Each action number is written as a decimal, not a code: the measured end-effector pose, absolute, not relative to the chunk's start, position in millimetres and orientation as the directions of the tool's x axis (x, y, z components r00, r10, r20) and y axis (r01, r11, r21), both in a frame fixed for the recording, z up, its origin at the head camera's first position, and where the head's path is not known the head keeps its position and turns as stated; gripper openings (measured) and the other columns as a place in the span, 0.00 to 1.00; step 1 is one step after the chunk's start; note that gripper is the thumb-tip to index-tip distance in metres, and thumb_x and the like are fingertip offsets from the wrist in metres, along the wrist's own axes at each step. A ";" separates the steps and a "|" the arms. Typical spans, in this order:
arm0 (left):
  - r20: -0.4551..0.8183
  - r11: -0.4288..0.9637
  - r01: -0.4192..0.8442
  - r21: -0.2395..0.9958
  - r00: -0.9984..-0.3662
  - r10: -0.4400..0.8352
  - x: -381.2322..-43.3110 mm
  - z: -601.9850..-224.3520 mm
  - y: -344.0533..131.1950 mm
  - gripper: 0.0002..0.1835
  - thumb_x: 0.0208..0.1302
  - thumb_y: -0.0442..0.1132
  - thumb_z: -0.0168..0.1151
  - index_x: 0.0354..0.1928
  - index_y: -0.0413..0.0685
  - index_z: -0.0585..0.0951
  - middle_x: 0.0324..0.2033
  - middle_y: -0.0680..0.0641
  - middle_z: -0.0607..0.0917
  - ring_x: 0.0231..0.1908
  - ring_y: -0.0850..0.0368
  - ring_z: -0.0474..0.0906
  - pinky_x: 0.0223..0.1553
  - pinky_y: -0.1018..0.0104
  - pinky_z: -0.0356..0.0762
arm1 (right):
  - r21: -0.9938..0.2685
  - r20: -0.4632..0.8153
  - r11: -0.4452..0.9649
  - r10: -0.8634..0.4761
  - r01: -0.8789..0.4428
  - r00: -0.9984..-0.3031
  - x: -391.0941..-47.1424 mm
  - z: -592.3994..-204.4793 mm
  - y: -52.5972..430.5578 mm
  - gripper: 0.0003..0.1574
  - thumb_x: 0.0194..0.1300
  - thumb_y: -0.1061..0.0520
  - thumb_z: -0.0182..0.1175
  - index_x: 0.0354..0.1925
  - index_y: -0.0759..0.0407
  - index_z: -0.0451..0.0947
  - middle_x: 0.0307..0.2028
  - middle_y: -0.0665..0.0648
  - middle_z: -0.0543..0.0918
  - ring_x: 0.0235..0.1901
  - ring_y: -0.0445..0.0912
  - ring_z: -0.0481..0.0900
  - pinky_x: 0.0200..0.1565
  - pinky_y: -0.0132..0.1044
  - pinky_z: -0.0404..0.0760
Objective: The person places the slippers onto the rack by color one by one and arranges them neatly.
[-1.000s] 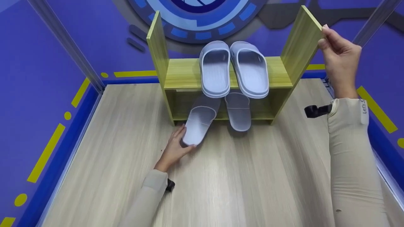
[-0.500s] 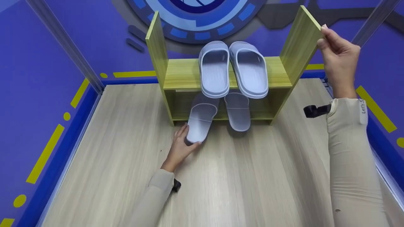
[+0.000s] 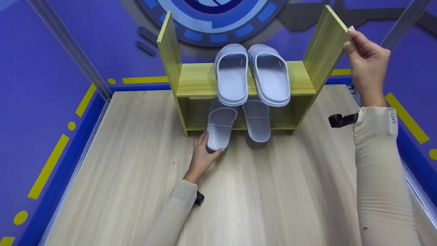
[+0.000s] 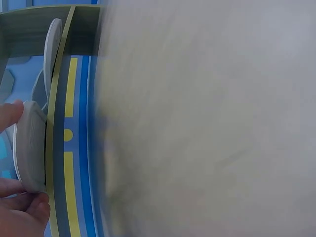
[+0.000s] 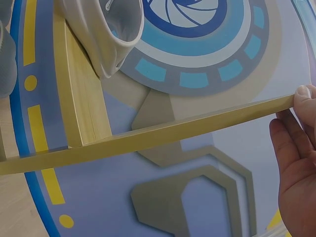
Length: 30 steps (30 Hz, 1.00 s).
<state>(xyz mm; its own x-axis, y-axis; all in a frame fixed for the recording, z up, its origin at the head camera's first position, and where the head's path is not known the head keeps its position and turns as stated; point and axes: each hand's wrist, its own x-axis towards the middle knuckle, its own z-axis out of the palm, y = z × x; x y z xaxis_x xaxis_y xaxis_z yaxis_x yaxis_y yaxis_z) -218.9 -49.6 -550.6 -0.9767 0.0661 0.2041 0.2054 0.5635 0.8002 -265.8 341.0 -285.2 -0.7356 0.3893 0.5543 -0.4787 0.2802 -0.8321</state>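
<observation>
My left hand (image 3: 202,155) grips the heel end of a grey slipper (image 3: 220,131), thumb on one side and fingers on the other. That slipper's toe reaches into the lower level of a wooden shoe rack (image 3: 198,80). Beside it, a matching slipper (image 3: 258,124) stands in the same level, its heel sticking out past the front. With thumb and fingers, my right hand (image 3: 370,63) pinches the top front corner of the rack's right side panel (image 3: 324,51). In the left wrist view the thumb and fingers hold the slipper (image 4: 30,148) at its edges.
A pair of light grey clogs, the left clog (image 3: 233,77) and the right clog (image 3: 272,78), sits on the upper shelf, heels overhanging its front. Wood-look floor (image 3: 259,191) spreads before the rack. Blue printed walls (image 3: 44,85) enclose the back and sides.
My left hand has moved the held slipper right and farther toward the rack, turning it straighter, more in line with its mate. The right hand keeps its pinch on the panel.
</observation>
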 end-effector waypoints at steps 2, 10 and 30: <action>0.206 0.562 0.204 0.802 -0.977 0.061 -220.3 -550.6 -46.5 0.47 0.50 0.47 0.75 0.68 0.32 0.64 0.68 0.34 0.66 0.66 0.39 0.62 0.68 0.47 0.62 | -0.834 0.552 0.255 0.391 -0.489 -0.737 -266.0 -285.5 341.6 0.18 0.59 0.63 0.65 0.50 0.61 0.83 0.53 0.59 0.83 0.45 0.39 0.84 0.49 0.25 0.80; 0.198 0.534 0.202 0.821 -0.978 0.066 -222.1 -549.0 -38.0 0.48 0.51 0.48 0.74 0.69 0.32 0.63 0.67 0.33 0.65 0.66 0.37 0.61 0.68 0.45 0.61 | -0.833 0.549 0.182 0.385 -0.522 -0.742 -266.9 -286.3 342.5 0.19 0.57 0.64 0.67 0.49 0.63 0.83 0.53 0.60 0.82 0.51 0.42 0.83 0.52 0.27 0.79; 0.240 0.537 0.242 0.808 -0.968 0.075 -230.8 -553.3 -27.1 0.44 0.52 0.44 0.72 0.67 0.30 0.65 0.66 0.32 0.66 0.65 0.36 0.62 0.67 0.46 0.63 | -0.836 0.541 0.149 0.379 -0.528 -0.751 -260.6 -282.3 336.9 0.18 0.58 0.64 0.66 0.49 0.63 0.83 0.52 0.59 0.83 0.49 0.42 0.84 0.53 0.28 0.79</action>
<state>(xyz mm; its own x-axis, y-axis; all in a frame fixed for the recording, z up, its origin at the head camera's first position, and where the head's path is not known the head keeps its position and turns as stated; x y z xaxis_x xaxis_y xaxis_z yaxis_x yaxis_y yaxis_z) -230.8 -27.1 -553.3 -0.9678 0.0752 0.2401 0.2422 0.5366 0.8084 -260.6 336.9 -282.3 -0.7506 0.3787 0.5415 -0.5279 0.1492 -0.8361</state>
